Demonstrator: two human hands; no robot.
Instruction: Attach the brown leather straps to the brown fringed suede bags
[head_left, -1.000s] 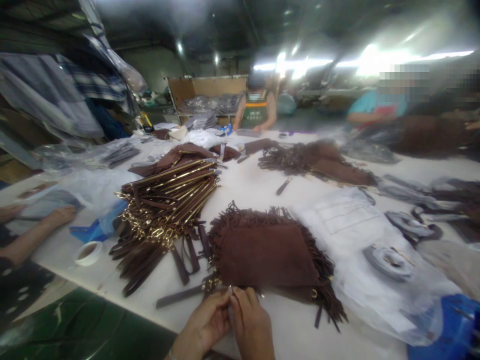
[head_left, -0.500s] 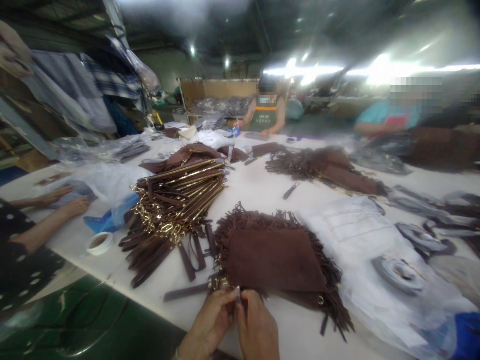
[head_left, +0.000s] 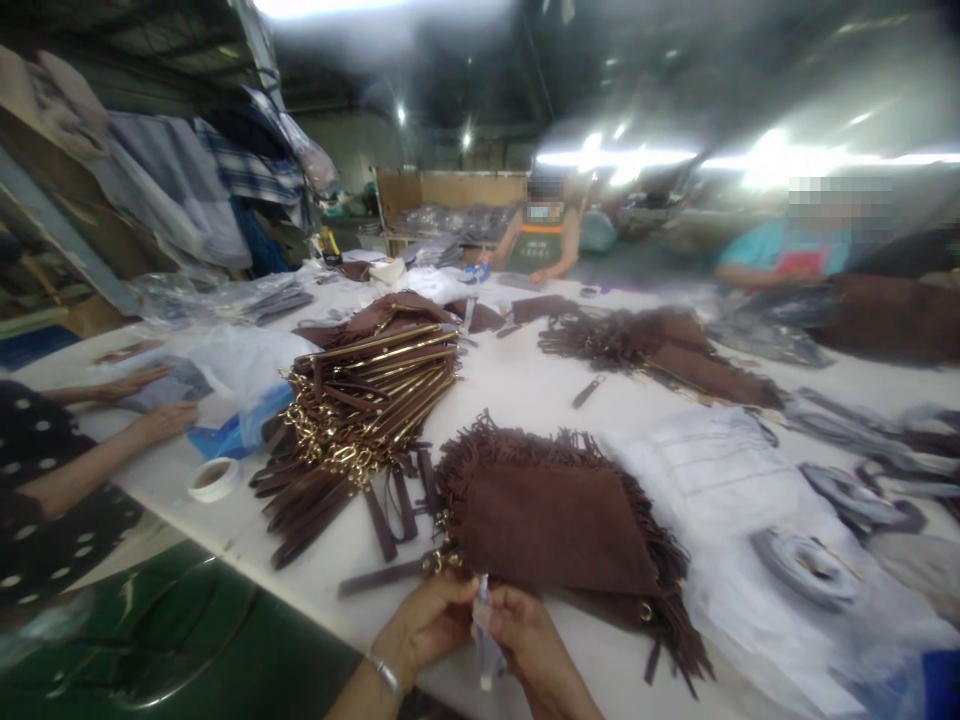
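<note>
A brown suede bag (head_left: 555, 515) with fringe all round lies flat on the white table (head_left: 525, 385) in front of me. My left hand (head_left: 424, 625) and my right hand (head_left: 525, 625) meet at its near edge, fingers pinched together. Between them they hold a small pale, clear strip (head_left: 484, 640) that hangs down; I cannot make out what it is. A gold clasp (head_left: 439, 560) with a brown strap sits just left of my left hand.
A pile of brown straps with gold bars (head_left: 352, 410) lies to the left. Clear plastic bags (head_left: 750, 520) cover the right side. A tape roll (head_left: 213, 479) sits near another person's arms (head_left: 97, 455) at left. More fringed bags (head_left: 660, 345) and two people stand at the far side.
My hands have drawn slightly apart and the pale strip now shows hanging between them. The view has drifted, so everything sits a little lower and further right.
</note>
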